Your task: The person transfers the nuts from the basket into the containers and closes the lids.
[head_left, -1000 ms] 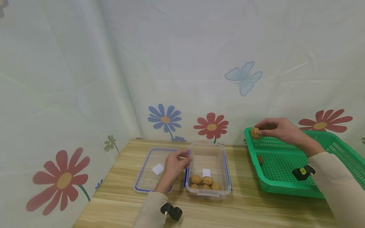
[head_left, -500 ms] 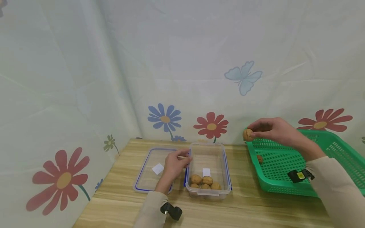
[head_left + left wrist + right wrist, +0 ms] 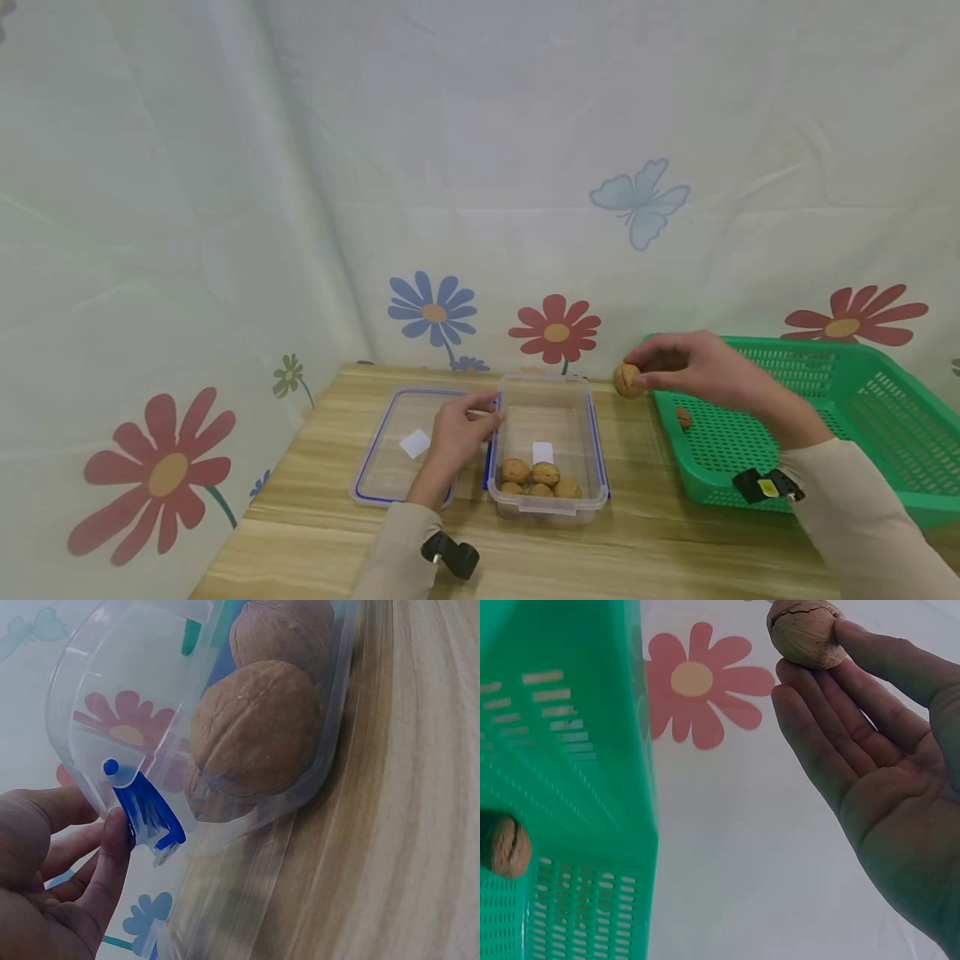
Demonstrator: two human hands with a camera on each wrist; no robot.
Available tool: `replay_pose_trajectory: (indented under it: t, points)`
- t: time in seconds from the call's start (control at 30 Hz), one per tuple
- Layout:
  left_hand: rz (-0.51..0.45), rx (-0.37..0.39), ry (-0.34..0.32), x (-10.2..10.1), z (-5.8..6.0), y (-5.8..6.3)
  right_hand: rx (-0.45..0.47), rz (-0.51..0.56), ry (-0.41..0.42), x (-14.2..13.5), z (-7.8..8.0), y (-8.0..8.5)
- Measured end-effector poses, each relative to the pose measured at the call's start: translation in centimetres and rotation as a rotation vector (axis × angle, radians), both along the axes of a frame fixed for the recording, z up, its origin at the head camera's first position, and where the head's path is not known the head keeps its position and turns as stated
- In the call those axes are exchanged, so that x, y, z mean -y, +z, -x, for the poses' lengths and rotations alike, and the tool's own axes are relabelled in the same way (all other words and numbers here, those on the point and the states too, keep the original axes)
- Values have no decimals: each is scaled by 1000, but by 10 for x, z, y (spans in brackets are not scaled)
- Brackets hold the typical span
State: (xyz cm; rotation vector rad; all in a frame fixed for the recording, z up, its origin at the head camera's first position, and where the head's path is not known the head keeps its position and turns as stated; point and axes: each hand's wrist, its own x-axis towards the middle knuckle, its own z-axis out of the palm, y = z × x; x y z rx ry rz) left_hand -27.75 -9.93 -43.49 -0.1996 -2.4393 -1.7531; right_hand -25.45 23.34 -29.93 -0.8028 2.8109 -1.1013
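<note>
My right hand (image 3: 701, 367) pinches a walnut (image 3: 627, 380) between thumb and fingertips, held in the air between the green basket and the clear box. A crack runs across that walnut's shell in the right wrist view. My left hand (image 3: 459, 433) holds the left side of the clear plastic box (image 3: 592, 433), its fingertips by the blue latch (image 3: 150, 814). Several walnuts (image 3: 545, 475) lie at the near end of the box, beside a white paper square (image 3: 542, 452). One more walnut (image 3: 683, 417) sits in the green basket (image 3: 686, 467) against its left wall.
Left of the box, the clear lid (image 3: 375, 467) with a blue seal lies flat on the wooden table (image 3: 637, 550), partly behind my left hand; a white paper square (image 3: 414, 443) shows on it. A flower-patterned curtain (image 3: 480, 167) hangs behind the table.
My right hand has carried the walnut leftward and slightly down, from above the basket's left rim to the gap beside the box. The left hand stays in place.
</note>
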Motion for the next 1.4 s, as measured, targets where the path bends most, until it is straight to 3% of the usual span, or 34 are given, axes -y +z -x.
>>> replay_pose_trajectory:
  t: [0.43,0.67,1.4]
  points:
    - [-32,7,-5,-1,-1,1,35,76,25,20,-14,-16]
    - [-29,17,-12,-2,0,-1,77,126,-10,25,-17,-29]
    - [-20,18,-1,0,1,0,99,66,152,55,-13,-62]
